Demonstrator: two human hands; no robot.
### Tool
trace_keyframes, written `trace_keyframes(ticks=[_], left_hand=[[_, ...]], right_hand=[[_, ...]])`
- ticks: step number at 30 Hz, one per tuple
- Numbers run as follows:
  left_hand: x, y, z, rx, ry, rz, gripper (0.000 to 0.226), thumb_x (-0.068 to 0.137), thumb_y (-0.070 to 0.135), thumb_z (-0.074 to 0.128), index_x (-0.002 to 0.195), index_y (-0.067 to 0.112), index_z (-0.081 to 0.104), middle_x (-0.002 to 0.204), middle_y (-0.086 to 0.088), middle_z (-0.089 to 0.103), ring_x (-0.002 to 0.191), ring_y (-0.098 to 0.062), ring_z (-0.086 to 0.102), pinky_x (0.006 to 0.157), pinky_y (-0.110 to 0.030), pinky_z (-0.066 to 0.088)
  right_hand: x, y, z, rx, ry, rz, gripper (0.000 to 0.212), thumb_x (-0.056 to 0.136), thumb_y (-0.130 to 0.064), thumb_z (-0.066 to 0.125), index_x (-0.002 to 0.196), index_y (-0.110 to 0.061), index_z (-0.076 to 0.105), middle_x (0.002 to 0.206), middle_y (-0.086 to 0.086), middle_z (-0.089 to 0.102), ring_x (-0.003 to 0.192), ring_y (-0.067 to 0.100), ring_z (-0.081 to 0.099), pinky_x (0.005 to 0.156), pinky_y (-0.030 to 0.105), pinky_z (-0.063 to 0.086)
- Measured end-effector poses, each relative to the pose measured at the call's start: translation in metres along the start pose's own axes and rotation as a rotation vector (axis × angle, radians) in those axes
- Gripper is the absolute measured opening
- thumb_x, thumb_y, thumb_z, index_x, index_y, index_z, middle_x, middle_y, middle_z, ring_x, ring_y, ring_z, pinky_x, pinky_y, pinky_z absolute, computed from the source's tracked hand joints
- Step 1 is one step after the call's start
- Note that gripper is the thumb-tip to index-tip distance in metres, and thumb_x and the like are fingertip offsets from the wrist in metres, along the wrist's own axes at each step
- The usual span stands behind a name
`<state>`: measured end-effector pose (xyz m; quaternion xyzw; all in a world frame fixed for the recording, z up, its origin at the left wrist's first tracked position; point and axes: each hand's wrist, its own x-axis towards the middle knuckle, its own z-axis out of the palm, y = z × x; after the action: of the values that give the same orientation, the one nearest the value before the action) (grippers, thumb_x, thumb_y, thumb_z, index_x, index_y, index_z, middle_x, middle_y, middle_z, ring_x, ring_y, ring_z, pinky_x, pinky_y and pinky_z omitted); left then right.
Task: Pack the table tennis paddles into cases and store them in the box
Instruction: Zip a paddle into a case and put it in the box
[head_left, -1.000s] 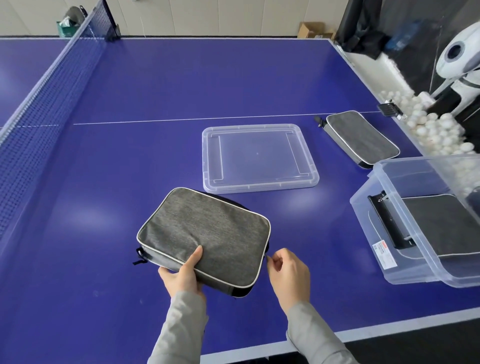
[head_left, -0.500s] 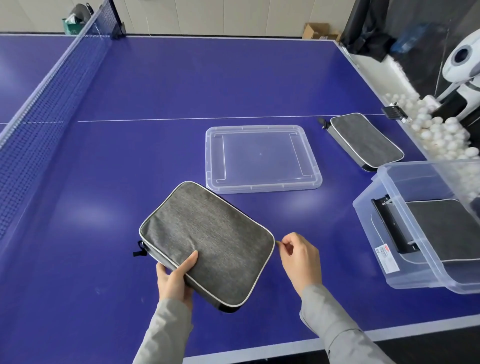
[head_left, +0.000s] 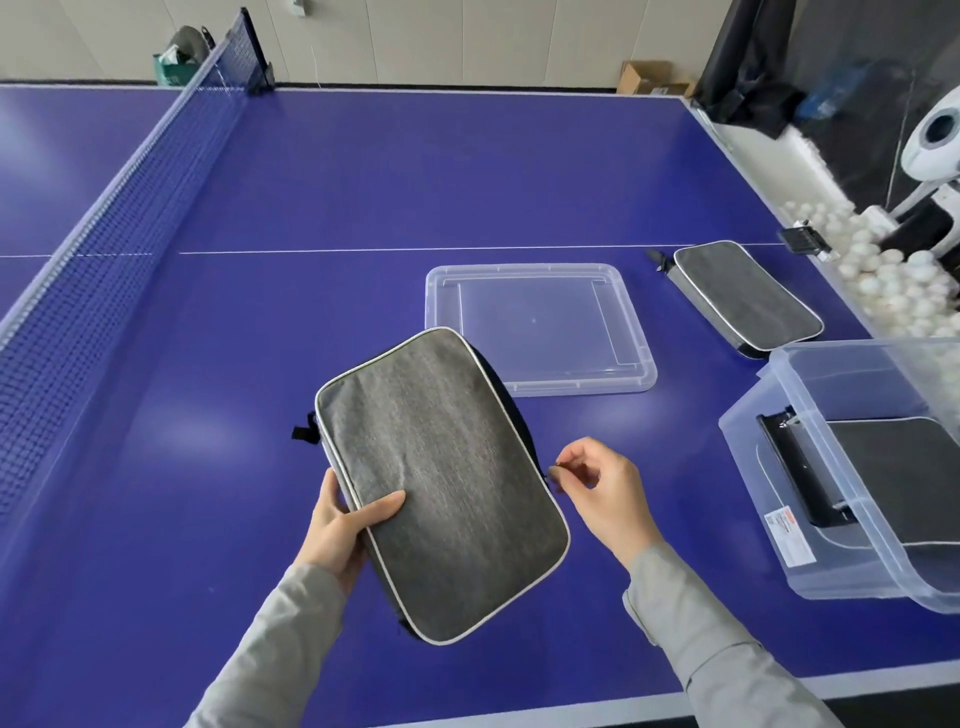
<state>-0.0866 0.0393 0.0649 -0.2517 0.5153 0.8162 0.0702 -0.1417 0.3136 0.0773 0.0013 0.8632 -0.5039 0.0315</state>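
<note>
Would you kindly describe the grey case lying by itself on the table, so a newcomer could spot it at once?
Start from the blue table and find the clear lid lying flat near its middle. Just to the right of the lid, near the table's edge, lies the lone grey case. Unlike its two twins, it is neither held in hands nor inside the clear box.

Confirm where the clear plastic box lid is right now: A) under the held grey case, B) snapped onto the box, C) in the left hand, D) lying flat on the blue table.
D: the clear plastic lid lies flat on the blue table, apart from the clear plastic box.
</note>
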Motion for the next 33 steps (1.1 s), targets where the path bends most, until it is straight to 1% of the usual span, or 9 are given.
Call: trace_keyframes(ticks=[5,12,14,17,19,23,26,30,33], left_hand=[[0.006,0.012,0.002,0.077,-0.086,0.018,0.072,0.047,0.010,0.087,0.110,0.024,0.056,0.103,-0.005,0.072,0.092,-0.027,0.071,0.065,-0.036,0.058],[0.008,0.021,0.007,0.199,-0.209,0.039,0.077,0.047,0.010,0.090,0.114,0.019,0.053,0.103,-0.012,0.072,0.092,-0.032,0.070,0.068,-0.036,0.058],[0.008,0.022,0.009,0.252,-0.235,0.040,0.072,0.047,0.008,0.089,0.110,0.020,0.055,0.098,-0.012,0.073,0.089,-0.033,0.071,0.067,-0.036,0.058],[0.009,0.027,0.011,0.357,-0.278,0.048,0.072,0.051,0.003,0.087,0.113,0.017,0.052,0.098,-0.014,0.073,0.089,-0.033,0.071,0.069,-0.034,0.058],[0.010,0.032,0.010,0.448,-0.304,0.049,0.074,0.053,0.005,0.087,0.116,0.017,0.049,0.098,-0.014,0.072,0.089,-0.033,0.070,0.071,-0.035,0.058],[0.012,0.044,0.008,0.638,-0.356,0.065,0.072,0.053,0.013,0.089,0.111,0.026,0.051,0.098,-0.012,0.072,0.090,-0.031,0.070,0.081,-0.046,0.057],[0.013,0.057,0.009,0.746,-0.340,0.084,0.074,0.051,0.019,0.090,0.112,0.030,0.051,0.099,-0.010,0.072,0.092,-0.029,0.069,0.085,-0.050,0.054],[0.014,0.079,0.016,0.934,-0.350,0.128,0.076,0.051,0.028,0.088,0.114,0.020,0.047,0.097,-0.007,0.071,0.091,-0.027,0.069,0.087,-0.049,0.053],[0.015,0.092,0.020,1.045,-0.342,0.141,0.086,0.056,0.024,0.089,0.127,0.014,0.041,0.099,-0.006,0.069,0.093,-0.027,0.066,0.091,-0.045,0.051]], right_hand=[[0.006,-0.008,-0.005,-0.009,-0.044,0.033,0.014,0.082,-0.006,0.068,0.076,-0.018,0.062,0.069,-0.004,0.065,0.060,0.003,0.056,0.059,0.011,0.045],[0.023,-0.021,-0.013,0.042,-0.058,0.049,0.014,0.082,-0.004,0.065,0.077,-0.017,0.062,0.071,-0.002,0.066,0.066,0.012,0.059,0.063,0.013,0.046],[0.027,-0.024,-0.015,0.068,-0.041,0.052,0.014,0.082,-0.003,0.065,0.077,-0.016,0.061,0.071,-0.001,0.065,0.068,0.015,0.059,0.065,0.016,0.048],[0.034,-0.029,-0.021,0.109,-0.018,0.068,0.009,0.082,-0.003,0.064,0.079,-0.012,0.062,0.075,0.004,0.066,0.073,0.022,0.061,0.076,0.035,0.053],[0.038,-0.032,-0.027,0.131,-0.005,0.071,0.007,0.082,-0.004,0.065,0.080,-0.010,0.061,0.077,0.007,0.066,0.075,0.024,0.061,0.078,0.040,0.052],[0.046,-0.039,-0.039,0.124,0.042,0.051,0.011,0.081,-0.004,0.066,0.077,-0.013,0.061,0.073,0.000,0.065,0.071,0.015,0.060,0.073,0.029,0.050],[0.048,-0.045,-0.042,0.092,0.034,0.029,0.014,0.080,-0.002,0.066,0.076,-0.014,0.061,0.070,-0.004,0.063,0.066,0.011,0.057,0.068,0.021,0.047],[0.051,-0.055,-0.044,0.077,0.042,-0.022,0.015,0.079,0.001,0.066,0.075,-0.013,0.062,0.069,-0.004,0.064,0.062,0.006,0.057,0.063,0.013,0.047],[0.053,-0.062,-0.045,0.048,0.032,-0.054,0.016,0.079,0.002,0.066,0.074,-0.013,0.062,0.071,-0.003,0.066,0.062,0.002,0.058,0.063,0.010,0.048]])
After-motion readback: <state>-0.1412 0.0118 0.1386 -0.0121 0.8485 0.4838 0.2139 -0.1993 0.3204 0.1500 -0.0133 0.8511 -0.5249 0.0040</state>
